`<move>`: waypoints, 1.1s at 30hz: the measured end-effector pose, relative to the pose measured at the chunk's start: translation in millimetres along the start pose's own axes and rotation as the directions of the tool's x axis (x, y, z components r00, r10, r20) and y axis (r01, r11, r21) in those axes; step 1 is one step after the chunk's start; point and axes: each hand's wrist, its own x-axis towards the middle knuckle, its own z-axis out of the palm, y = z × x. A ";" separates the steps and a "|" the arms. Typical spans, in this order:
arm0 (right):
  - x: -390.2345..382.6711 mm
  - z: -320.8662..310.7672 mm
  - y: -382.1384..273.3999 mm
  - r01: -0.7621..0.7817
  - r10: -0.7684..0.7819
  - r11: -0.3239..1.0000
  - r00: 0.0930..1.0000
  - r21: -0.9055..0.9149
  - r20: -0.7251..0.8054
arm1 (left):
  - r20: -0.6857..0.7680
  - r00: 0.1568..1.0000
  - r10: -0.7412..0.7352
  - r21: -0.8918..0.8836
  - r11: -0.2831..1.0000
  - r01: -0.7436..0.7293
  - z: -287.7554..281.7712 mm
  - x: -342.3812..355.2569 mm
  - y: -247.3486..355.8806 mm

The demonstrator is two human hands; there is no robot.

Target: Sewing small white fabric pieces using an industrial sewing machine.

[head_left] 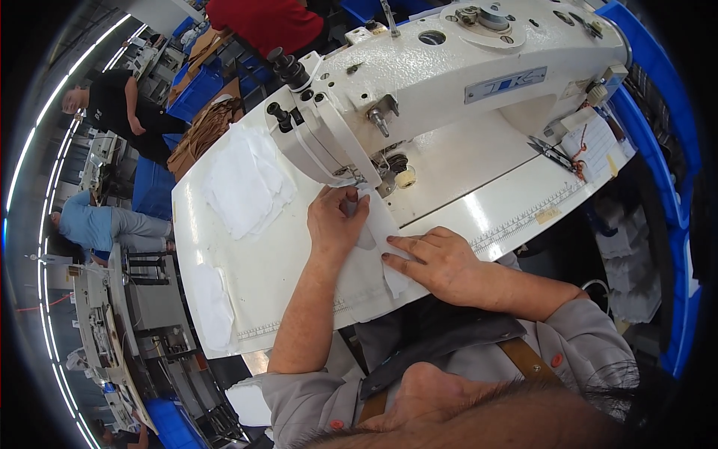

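A long white fabric piece (381, 221) lies on the sewing machine's bed, running from the presser foot (359, 179) toward the near edge. My left hand (335, 224) is at its upper end beside the foot, thumb and fingers curled together on the fabric. Lower down, my right hand (441, 266) rests with fingertips spread on the same piece, pressing it to the surface. The white sewing machine (501, 90) arches over the work. A loose stack of white pieces (247, 179) sits left of the head, and another small white pile (213, 307) is by the left edge.
Black snips (550, 156) and a paper pad (594, 150) lie at right. Blue bins (684, 194) flank the table. Brown pieces (202, 138) are piled behind. Other people stand or sit nearby: black shirt (112, 97), light-blue shirt (90, 221), red top (262, 22).
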 end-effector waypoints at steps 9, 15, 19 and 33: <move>0.2 2.1 0.8 -0.010 0.009 1.000 1.000 -0.019 -0.021 | -0.029 0.999 0.017 -0.053 0.998 -0.019 1.0 -0.4 6.4; 3.2 0.4 -3.3 -0.020 0.020 0.998 1.000 -0.056 0.010 | -0.152 0.910 0.386 0.137 0.920 -0.367 1.7 -4.2 -6.4; 2.8 -0.4 -2.1 -0.005 0.005 0.997 1.000 -0.076 0.006 | 0.026 0.855 0.518 0.323 0.805 -0.498 -3.8 -8.6 4.4; 4.2 -2.1 9.1 0.014 -0.014 0.997 1.000 -0.078 -0.002 | 0.213 0.868 0.449 0.309 0.812 -0.495 -10.7 -19.4 18.8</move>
